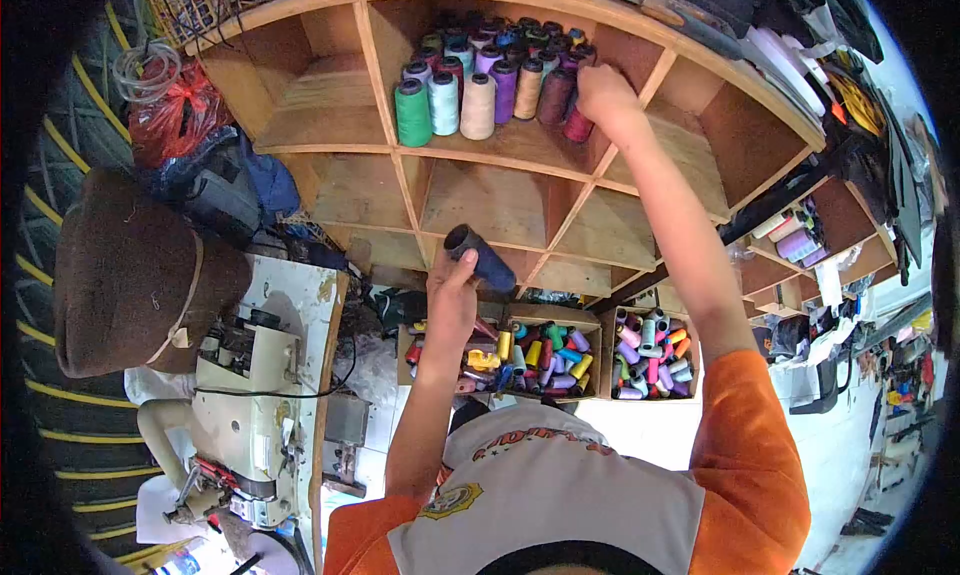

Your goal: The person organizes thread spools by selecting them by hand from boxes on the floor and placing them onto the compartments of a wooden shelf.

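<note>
My left hand [452, 300] is wrapped round a dark navy thread spool [490, 267], held tilted below the upper shelf row. Up in the top middle compartment, my right hand [606, 93] is closed at the top of a crimson thread spool [578, 126], its fingertips partly hidden. That spool stands at the right end of the front row. Beside it are a maroon spool [555, 97], a tan spool [528, 90], a purple spool [503, 92], a beige spool [478, 107], a pale blue spool [444, 104] and a green spool [411, 113], with several more behind.
Wooden dividers [385, 95] frame the shelf compartments. Below on the floor stand two boxes of mixed spools, a left box [592, 347] and a right box [652, 397]. A sewing machine [250, 375] sits on a table at left, near a dark brown fabric bundle [135, 275].
</note>
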Motion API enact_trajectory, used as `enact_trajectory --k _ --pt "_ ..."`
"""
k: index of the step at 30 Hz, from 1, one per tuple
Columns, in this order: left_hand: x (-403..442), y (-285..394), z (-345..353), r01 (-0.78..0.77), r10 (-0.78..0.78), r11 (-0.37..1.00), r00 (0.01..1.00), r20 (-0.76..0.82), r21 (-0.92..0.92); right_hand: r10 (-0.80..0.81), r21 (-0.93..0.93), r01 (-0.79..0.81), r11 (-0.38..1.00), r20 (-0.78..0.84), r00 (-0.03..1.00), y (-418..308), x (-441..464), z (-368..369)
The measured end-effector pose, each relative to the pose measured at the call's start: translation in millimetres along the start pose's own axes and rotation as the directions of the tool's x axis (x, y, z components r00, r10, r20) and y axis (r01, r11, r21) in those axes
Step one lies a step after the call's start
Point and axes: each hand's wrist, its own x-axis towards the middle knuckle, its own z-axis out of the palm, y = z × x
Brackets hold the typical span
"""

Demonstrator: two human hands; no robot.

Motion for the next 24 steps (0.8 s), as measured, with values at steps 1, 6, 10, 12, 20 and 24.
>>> enact_trajectory --k 1,6,10,12,20,24 --pt "4.6 2.5 2.4 0.017 -0.016 1.000 1.000 0.019 -0.025 -0.060 0.042 0.063 0.997 -0.066 0.996 -1.9 -8.4 -2.9" --pt "24.1 8.3 16.6 0.038 -0.021 0.975 0.997 0.076 -0.219 -0.449 0.687 0.177 0.704 0.239 0.861 -19.5 -88.2 -11.6" --pt "43.6 0.5 22.8 0.088 -0.031 0.925 0.987 0.158 -0.371 -0.378 0.908 -0.105 0.406 0.272 0.885 -24.1 -127.4 -16.0" --pt "45.5 -5.4 29.5 0.107 -0.046 0.934 0.982 0.183 -0.341 -0.279 0.952 -0.122 0.281 0.203 0.939 -18.8 -130.1 -11.6" --pt "25.8 -53.2 15.4 0.170 -0.161 0.963 0.985 0.060 -0.211 -0.197 0.281 0.231 0.932 -0.142 0.970 7.7 -33.7 -22.0" --pt "3.4 -68.7 0.3 0.209 -0.207 0.947 0.978 0.033 -0.244 -0.216 0.148 0.222 0.964 -0.061 0.975 15.4 19.6 18.1"
